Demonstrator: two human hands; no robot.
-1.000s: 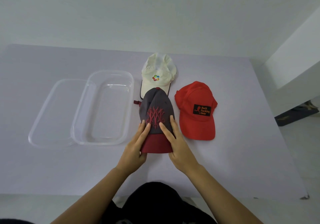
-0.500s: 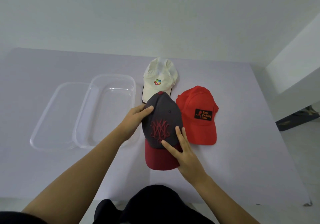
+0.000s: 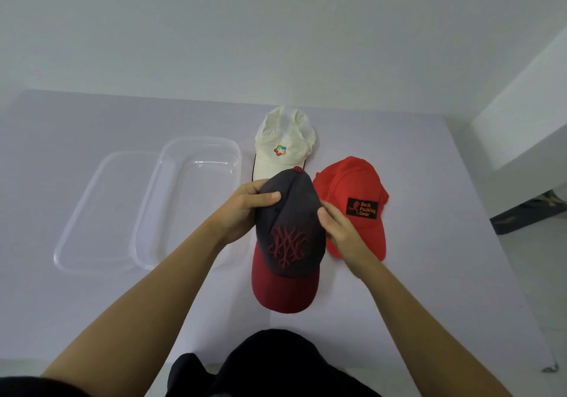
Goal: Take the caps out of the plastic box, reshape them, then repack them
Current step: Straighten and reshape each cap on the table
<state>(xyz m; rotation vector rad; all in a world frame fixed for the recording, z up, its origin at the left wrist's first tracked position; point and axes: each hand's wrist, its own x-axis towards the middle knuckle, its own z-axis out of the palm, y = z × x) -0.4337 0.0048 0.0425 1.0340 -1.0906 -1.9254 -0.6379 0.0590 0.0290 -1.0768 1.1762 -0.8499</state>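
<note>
A grey cap (image 3: 291, 221) with a dark red brim and red embroidery is lifted above the table, brim toward me. My left hand (image 3: 245, 209) grips the left side of its crown, thumb on top. My right hand (image 3: 340, 228) grips the right side of the crown. A cream cap (image 3: 283, 145) with a coloured logo lies behind it on the table. A red cap (image 3: 352, 200) with a black patch lies to the right, partly hidden by my right hand. The clear plastic box (image 3: 190, 163) stands to the left with nothing in it.
The box's clear lid (image 3: 92, 209) lies flat to the left of the box, partly under it. The white table (image 3: 429, 274) ends at a wall behind and drops off on the right, where a white ledge (image 3: 521, 120) and the floor show.
The grey cap has risen off the table and come nearer to me. My left hand moved to the crown's left side, and my right hand slid from the front to the crown's right side.
</note>
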